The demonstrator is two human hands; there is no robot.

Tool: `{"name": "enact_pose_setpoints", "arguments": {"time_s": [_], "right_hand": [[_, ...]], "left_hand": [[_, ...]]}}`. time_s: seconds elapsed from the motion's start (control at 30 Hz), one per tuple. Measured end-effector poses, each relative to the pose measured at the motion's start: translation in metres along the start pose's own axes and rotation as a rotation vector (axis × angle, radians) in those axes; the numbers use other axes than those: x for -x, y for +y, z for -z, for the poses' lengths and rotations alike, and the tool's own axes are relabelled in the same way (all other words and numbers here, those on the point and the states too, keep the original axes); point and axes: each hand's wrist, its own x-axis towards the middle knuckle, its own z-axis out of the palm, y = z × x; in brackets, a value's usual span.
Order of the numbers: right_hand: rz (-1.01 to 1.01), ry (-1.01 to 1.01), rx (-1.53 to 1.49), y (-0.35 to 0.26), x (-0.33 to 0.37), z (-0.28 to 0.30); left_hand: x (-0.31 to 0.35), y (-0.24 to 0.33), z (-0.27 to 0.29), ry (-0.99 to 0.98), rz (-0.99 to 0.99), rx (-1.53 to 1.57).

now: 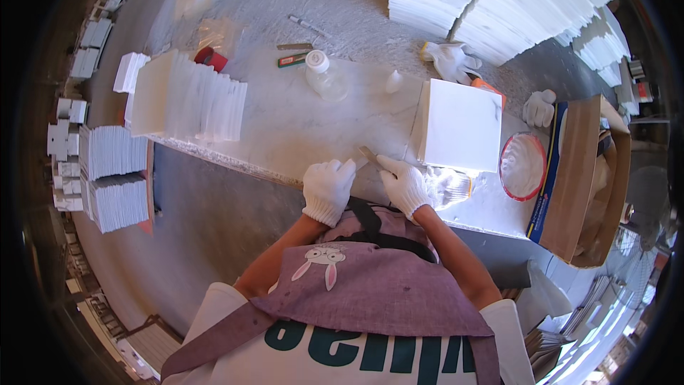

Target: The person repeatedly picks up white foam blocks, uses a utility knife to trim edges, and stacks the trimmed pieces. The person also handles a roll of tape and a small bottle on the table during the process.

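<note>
Both of my hands wear white knit gloves and meet over the near edge of a pale marble-like tabletop point(278, 117). My right hand point(403, 187) is closed on a small flat metal blade point(368, 154), whose tip points away to the left. My left hand point(329, 189) is curled beside it, fingertips pressed together near the blade; whatever they hold, if anything, cannot be made out. To the right of my right hand lies a white glove point(450, 185). Just beyond that glove is a stack of square white tiles point(463, 125). A red-rimmed bowl point(524, 166) of white material sits farther right.
A clear bottle point(326, 77) with a white cap, a green-handled cutter point(291, 59) and a red roll point(211, 59) lie toward the back. Upright white tiles point(189, 96) stand at left. A cardboard box point(581, 178) is at right; tall white stacks point(499, 7) rise behind.
</note>
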Motion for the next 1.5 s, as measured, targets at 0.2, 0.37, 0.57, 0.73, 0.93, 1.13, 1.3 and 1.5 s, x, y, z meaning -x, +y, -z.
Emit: {"name": "enact_pose_setpoints", "arguments": {"time_s": [0.2,0.37,0.57,0.73,0.93,1.13,1.3,1.5], "right_hand": [[-0.283,-0.005,-0.497,-0.057,0.028,0.054],[-0.318,0.102,-0.928,-0.064,0.051,0.075],[-0.292,0.268,-1.114,-0.066,0.09,0.117],[-0.215,0.573,-0.974,-0.03,0.13,0.135],[-0.296,0.838,-0.915,-0.013,0.159,0.153],[-0.321,0.866,-0.923,-0.005,0.179,0.162],[-0.369,0.939,-0.901,0.003,0.195,0.158],[-0.354,1.004,-0.851,0.021,0.215,0.151]], "left_hand": [[-0.009,0.008,0.03,0.278,0.093,0.193],[-0.032,0.042,0.066,0.346,-0.206,0.531],[-0.056,0.067,0.036,0.123,-0.168,0.364],[-0.083,0.106,0.023,0.224,-0.41,0.454],[-0.14,0.167,0.004,-0.045,-0.648,0.227],[-0.182,0.237,-0.061,-0.081,-0.893,0.037],[-0.175,0.262,-0.112,-0.366,-0.803,-0.18],[-0.162,0.251,-0.071,-0.217,-0.798,0.014]]}}
